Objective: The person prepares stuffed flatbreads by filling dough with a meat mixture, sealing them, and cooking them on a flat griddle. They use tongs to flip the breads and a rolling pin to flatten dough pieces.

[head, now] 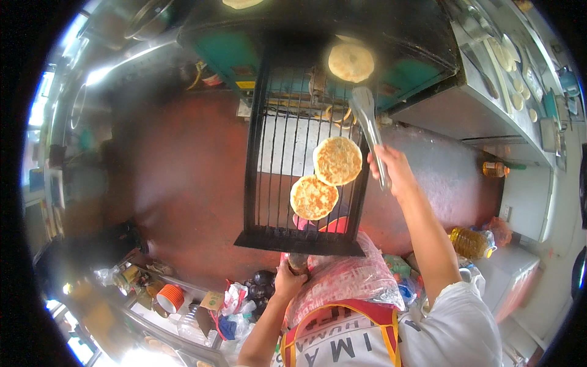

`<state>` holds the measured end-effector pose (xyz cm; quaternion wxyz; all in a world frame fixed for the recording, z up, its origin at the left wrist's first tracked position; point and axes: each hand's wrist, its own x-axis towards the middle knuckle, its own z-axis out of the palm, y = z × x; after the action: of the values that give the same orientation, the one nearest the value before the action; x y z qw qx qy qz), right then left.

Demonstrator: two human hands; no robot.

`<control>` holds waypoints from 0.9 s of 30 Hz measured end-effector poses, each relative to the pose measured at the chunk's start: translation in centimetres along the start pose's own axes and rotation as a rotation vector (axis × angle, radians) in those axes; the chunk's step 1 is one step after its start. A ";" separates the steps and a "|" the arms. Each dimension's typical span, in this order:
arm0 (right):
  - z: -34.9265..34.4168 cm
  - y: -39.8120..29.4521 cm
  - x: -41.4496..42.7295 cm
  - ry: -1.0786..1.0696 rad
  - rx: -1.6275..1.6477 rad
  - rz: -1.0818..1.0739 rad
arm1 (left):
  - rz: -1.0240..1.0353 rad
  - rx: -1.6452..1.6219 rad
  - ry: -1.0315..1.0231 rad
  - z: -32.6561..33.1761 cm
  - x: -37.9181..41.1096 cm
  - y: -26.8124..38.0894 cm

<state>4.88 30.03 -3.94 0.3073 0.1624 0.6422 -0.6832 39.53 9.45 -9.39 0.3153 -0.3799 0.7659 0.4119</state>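
Note:
My left hand (288,282) is closed round the handle (299,262) of a black barred rack (298,242), which is pulled out from under a black-topped stove (399,27). Two browned flatbreads lie on its bars: one flatbread (338,160) is farther back on the right, and another flatbread (314,198) is nearer the handle, their edges meeting. My right hand (395,169) grips metal tongs (367,114) above the rack's right side. Just beyond the tongs' tips is a paler flatbread (351,63); whether they touch it I cannot tell.
Part of another flatbread (242,2) shows on the stovetop. To the right, a counter (474,71) carries a rolling pin and dough pieces. Oil bottles (472,242) are at the lower right. Orange stacked bowls (170,298) and plastic bags (240,307) are at the lower left.

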 end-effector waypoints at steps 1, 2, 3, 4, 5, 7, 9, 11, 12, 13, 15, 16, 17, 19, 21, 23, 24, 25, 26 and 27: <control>-0.5 0.7 -2.2 -0.045 0.008 0.004 | 0.027 -0.004 -0.001 -0.2 -0.1 0.5; -1.0 1.7 -4.9 -0.077 -0.012 0.118 | -0.032 -0.035 -0.041 -0.4 -0.1 0.7; -1.6 2.6 -7.7 -0.188 0.017 0.146 | -0.010 -0.056 -0.042 -0.5 -0.2 0.9; -2.1 3.7 -10.4 -0.192 0.021 0.239 | 0.011 -0.078 -0.040 -0.5 0.0 1.0; -2.5 4.7 -12.7 -0.264 0.071 0.249 | 0.005 -0.092 -0.046 -0.4 0.0 1.0; -2.8 6.3 -15.5 -0.206 -0.039 0.407 | 0.024 -0.027 -0.025 -0.2 0.2 0.8; -2.3 7.5 -15.7 -0.179 0.044 0.340 | 0.033 0.001 -0.016 0.0 0.5 0.7; -1.4 8.4 -14.3 -0.138 0.068 0.300 | 0.062 -0.021 0.009 0.1 0.5 0.7; -0.8 8.7 -13.3 -0.137 0.073 0.268 | 0.045 -0.011 0.003 0.0 0.5 0.8; -0.5 8.7 -12.4 -0.127 0.107 0.200 | 0.071 -0.020 0.006 -0.1 0.4 0.9; -0.3 8.5 -10.7 -0.100 0.054 0.155 | 0.062 -0.008 -0.034 -0.4 0.1 1.3; -0.5 8.0 -9.9 -0.114 0.023 0.135 | 0.063 0.012 0.005 -0.5 -0.1 1.5; -0.9 7.3 -8.9 -0.172 0.013 0.118 | 0.087 -0.010 0.018 -0.7 -0.2 1.7; -2.6 4.9 -6.4 -0.172 -0.253 0.107 | 0.065 -0.017 0.001 -0.9 -0.4 1.9; -4.2 1.8 -3.0 -0.199 -0.421 0.044 | 0.108 -0.036 0.003 -0.9 -0.5 2.0; -5.5 -1.0 -0.5 -0.177 -0.400 -0.052 | 0.090 -0.028 0.021 -0.8 -0.4 1.8; -6.0 -2.0 -0.2 -0.133 -0.442 -0.066 | 0.106 -0.062 0.027 -0.8 -0.3 1.7; -6.3 -2.6 -0.4 -0.074 -0.469 -0.085 | 0.121 -0.097 0.031 -0.7 -0.2 1.6; -6.4 -2.9 -1.2 -0.039 -0.467 -0.158 | 0.084 -0.105 0.009 -0.6 0.0 1.5; -6.3 -2.7 -2.4 -0.016 -0.445 -0.059 | 0.120 -0.086 0.034 -0.5 0.1 1.4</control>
<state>3.92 36.62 -1.15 0.3206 0.0665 0.7791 -0.5346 38.26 9.46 -8.67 0.2605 -0.3534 0.7741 0.4561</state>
